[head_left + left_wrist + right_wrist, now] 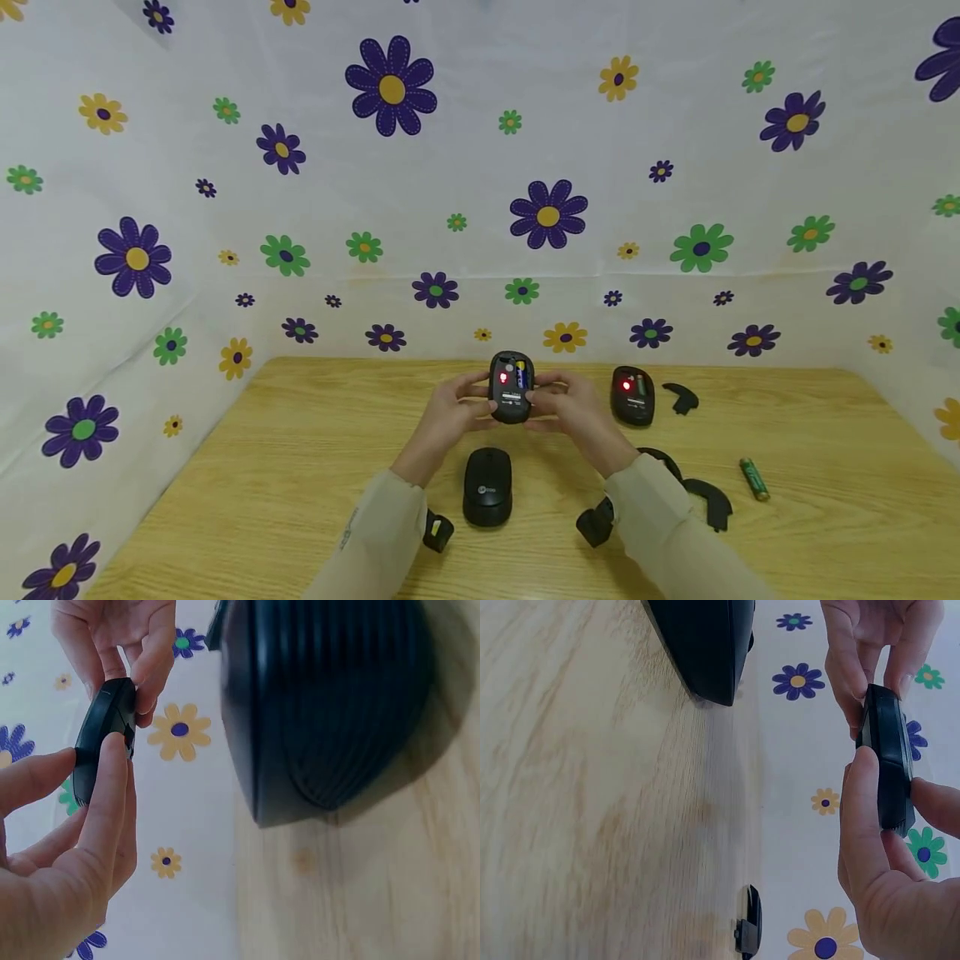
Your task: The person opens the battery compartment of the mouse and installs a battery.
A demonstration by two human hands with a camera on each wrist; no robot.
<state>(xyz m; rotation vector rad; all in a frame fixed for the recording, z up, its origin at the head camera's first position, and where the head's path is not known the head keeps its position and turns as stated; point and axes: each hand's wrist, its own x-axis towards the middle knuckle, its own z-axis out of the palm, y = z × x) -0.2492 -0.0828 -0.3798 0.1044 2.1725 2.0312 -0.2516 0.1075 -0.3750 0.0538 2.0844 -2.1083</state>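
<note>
Both hands hold a black computer mouse (pixel 512 408) above the table, its underside facing the head camera. A red light glows there, beside an uncovered slot holding a blue-and-yellow battery (pixel 522 374). My left hand (pixel 450 408) grips one side with thumb and fingers; my right hand (pixel 573 408) grips the other. In the left wrist view the mouse (pixel 101 742) appears edge-on between the fingertips, as does the mouse (pixel 886 757) in the right wrist view. Nearer on the table, between the forearms, another black mouse (pixel 487 487) stands right side up.
A third mouse (pixel 633 396) lies underside up, red light lit, battery in its slot. Beside it is a small curved black cover (pixel 682 398). More curved black pieces (pixel 708 500) lie by the right sleeve, partly hidden. A green battery (pixel 753 479) lies further right. Flowered cloth (pixel 480 167) hangs behind.
</note>
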